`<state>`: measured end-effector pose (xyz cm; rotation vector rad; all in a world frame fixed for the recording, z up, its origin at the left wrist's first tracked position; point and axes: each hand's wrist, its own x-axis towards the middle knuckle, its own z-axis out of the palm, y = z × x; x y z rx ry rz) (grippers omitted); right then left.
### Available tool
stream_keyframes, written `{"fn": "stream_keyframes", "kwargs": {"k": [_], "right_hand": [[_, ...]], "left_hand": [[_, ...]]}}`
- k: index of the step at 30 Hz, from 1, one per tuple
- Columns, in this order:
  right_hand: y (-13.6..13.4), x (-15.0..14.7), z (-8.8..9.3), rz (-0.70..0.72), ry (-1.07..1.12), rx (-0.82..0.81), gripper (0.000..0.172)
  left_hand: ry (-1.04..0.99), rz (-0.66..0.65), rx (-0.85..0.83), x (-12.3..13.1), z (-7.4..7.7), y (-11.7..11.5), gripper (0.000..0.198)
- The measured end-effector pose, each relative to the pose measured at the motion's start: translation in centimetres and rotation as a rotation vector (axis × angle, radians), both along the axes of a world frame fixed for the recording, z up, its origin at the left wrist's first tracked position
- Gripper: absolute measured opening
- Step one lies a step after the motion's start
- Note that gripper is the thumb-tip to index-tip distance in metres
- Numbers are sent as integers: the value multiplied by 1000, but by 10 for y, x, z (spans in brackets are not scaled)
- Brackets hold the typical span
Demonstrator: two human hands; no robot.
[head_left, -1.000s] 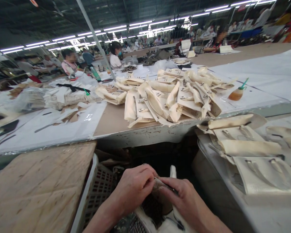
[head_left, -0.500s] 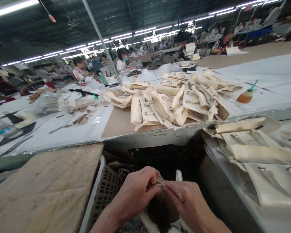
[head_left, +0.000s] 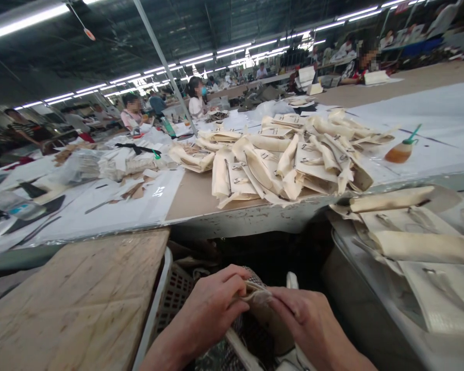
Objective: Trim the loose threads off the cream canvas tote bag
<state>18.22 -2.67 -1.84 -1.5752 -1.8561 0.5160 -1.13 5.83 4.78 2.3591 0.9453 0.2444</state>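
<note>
Both hands have crept up a bit in view since 1 s ago, and the whole scene has slid right w/ the head turn; the piece between them now shows a pale folded edge.

Room: big factory hall, dark roof w/ rows of strip lights [head_left: 201, 55], a slanted pole [head_left: 166, 67] cutting across. Other workers [head_left: 196, 98] sit at far tables, well apart.

Surfaces: long table [head_left: 193, 193] ahead, partly covered w/ white sheet [head_left: 112, 206], its front edge worn and chipped. Centre of it: big heap of cream pieces [head_left: 290, 159] w/ metal clips. Left of heap, smaller stacks [head_left: 112, 162] and scraps. Right of heap, a glue bottle [head_left: 402, 149] w/ green nozzle, lying tilted. Near right, a 2nd bench [head_left: 371, 288] carries more cream pieces [head_left: 417, 242]. Near left, a bare wood board [head_left: 73, 304], scratched. Between board and bench, low down, a white crate [head_left: 166, 304] w/ mesh wall.

Hands: left hand [head_left: 212, 309] and right hand [head_left: 309, 322] meet at bottom centre, above the crate. Fingers of both are curled and pressed together, pinching a small tan piece [head_left: 257, 298] between thumbs and fingertips; it sits right at the crate's top, darker material under it.
</note>
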Motion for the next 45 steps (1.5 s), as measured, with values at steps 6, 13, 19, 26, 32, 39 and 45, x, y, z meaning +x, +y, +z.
{"fn": "stream_keyframes", "kwargs": {"k": [6, 13, 19, 26, 32, 39, 45], "right_hand": [[0, 3, 2, 15, 51, -68, 36], [0, 4, 2, 44, 90, -91, 36], [-2, 6, 3, 42, 144, -128, 38], [-4, 7, -1, 46, 183, -136, 39], [-3, 15, 4, 119, 243, -211, 31], [10, 15, 24, 207, 110, -297, 20], [24, 0, 19, 180, -15, -233, 21]], "left_hand": [[-103, -32, 145, 1, -12, 2, 16], [-143, 7, 162, 3, -19, 2, 18], [-129, 48, 123, 5, -21, 0, 19], [-159, 89, 56, 9, -20, 0, 21], [-72, 246, -104, 15, -13, 0, 16], [-57, 256, -184, 21, -1, -2, 14], [-54, 243, -190, 21, 1, -2, 12]]}}
